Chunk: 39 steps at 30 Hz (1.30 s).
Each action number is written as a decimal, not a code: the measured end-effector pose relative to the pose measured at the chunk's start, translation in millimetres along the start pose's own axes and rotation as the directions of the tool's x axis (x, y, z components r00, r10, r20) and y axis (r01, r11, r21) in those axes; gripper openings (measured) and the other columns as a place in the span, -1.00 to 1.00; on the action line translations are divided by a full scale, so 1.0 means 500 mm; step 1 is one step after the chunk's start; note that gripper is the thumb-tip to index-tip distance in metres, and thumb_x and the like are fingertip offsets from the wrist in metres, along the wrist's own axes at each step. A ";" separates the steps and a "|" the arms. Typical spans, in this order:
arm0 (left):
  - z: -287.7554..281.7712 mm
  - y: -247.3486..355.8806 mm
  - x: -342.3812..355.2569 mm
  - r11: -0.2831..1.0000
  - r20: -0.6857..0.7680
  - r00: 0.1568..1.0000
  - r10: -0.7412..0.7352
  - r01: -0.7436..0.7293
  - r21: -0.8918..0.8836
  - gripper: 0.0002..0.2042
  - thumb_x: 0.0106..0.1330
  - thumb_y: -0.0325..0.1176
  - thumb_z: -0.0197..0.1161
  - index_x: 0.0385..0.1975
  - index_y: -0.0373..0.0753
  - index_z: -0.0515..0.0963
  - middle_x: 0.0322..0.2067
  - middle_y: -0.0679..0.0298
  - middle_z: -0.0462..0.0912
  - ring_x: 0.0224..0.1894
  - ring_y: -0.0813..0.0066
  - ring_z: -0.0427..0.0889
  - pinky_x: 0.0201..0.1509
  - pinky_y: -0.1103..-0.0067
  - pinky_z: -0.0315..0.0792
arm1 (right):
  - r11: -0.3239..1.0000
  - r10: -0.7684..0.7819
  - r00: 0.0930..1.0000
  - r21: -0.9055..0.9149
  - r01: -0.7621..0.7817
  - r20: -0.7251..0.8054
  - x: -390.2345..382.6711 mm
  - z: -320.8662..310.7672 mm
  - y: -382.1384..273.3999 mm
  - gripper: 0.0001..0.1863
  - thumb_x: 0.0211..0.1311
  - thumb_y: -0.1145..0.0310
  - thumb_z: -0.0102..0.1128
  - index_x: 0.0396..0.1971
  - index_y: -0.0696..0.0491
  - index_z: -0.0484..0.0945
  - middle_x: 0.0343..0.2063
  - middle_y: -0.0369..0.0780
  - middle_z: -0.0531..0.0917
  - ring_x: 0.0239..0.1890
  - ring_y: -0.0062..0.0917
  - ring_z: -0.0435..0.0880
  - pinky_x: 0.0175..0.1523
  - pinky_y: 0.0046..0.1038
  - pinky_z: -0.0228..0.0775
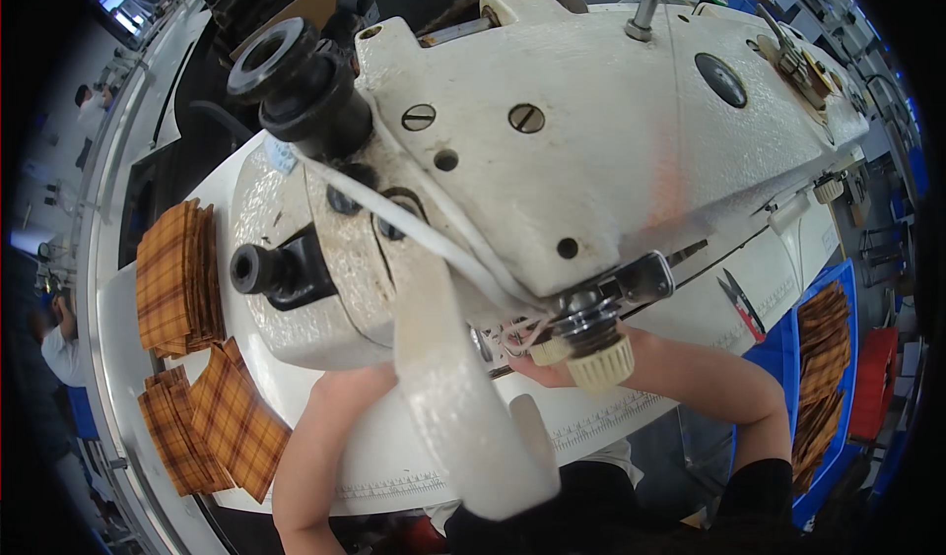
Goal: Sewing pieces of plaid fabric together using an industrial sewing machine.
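A white sewing machine head fills the middle of the view and covers most of the work below it. My left hand reaches under the machine from the left, its fingers hidden behind the machine. From the other side comes my right hand, partly showing below the cream tension knob; its fingertips are hidden. Whether either hand holds cloth does not show. A broad white curved piece hangs in front, between my two forearms. Left of my left arm lie orange-brown plaid fabric pieces, with a taller plaid stack behind them.
Red-handled scissors lie on the white table, right of the machine. A blue bin at the right holds more plaid pieces, with a red container beyond it. Ruler markings run along the near edge. Other people sit far left.
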<state>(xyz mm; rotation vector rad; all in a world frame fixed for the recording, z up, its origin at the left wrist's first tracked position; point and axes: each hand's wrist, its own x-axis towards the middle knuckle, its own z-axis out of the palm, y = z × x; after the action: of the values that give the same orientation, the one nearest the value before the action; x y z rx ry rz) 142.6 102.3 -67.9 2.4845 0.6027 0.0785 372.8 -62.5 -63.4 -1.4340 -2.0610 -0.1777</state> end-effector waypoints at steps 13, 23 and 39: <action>-0.087 0.040 -0.074 0.895 -0.191 0.981 0.043 0.047 0.444 -0.65 0.13 -0.46 0.37 -0.05 -0.33 0.57 -0.18 0.11 0.63 -0.15 0.13 0.60 -0.11 0.39 0.51 | 0.971 -0.175 0.984 -0.159 0.178 0.031 0.009 -0.043 -0.041 -0.62 -0.03 0.39 0.25 -0.16 0.23 0.61 -0.36 -0.21 0.53 -0.23 -0.40 0.53 -0.07 -0.40 0.45; 0.022 0.183 -0.169 0.875 -0.269 0.937 0.221 -0.069 0.479 -0.83 0.19 -0.45 0.37 -0.30 -0.30 0.51 -0.35 0.19 0.53 -0.32 0.29 0.58 -0.26 0.47 0.46 | 0.994 -0.107 0.964 0.025 0.104 0.244 -0.077 -0.041 -0.238 -0.56 0.20 0.36 0.07 0.04 0.27 0.54 0.11 -0.08 0.55 0.18 -0.30 0.49 0.24 -0.33 0.31; 0.045 0.179 -0.171 0.968 -0.134 0.960 0.247 -0.236 0.088 -0.52 -0.04 -0.71 0.17 0.01 -0.45 0.57 0.08 0.08 0.59 0.11 0.14 0.56 0.15 0.35 0.48 | 0.982 0.144 0.970 -0.149 -0.116 0.195 -0.082 -0.023 -0.253 -0.38 0.27 0.04 0.12 0.13 0.26 0.51 0.22 -0.07 0.49 -0.09 -0.48 0.44 -0.02 -0.54 0.35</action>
<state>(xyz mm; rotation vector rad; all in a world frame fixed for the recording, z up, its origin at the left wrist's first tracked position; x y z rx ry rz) 105.9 -12.1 -31.1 2.6276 0.3616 0.3392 274.6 -151.5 -47.7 -1.7296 -2.1430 -0.1231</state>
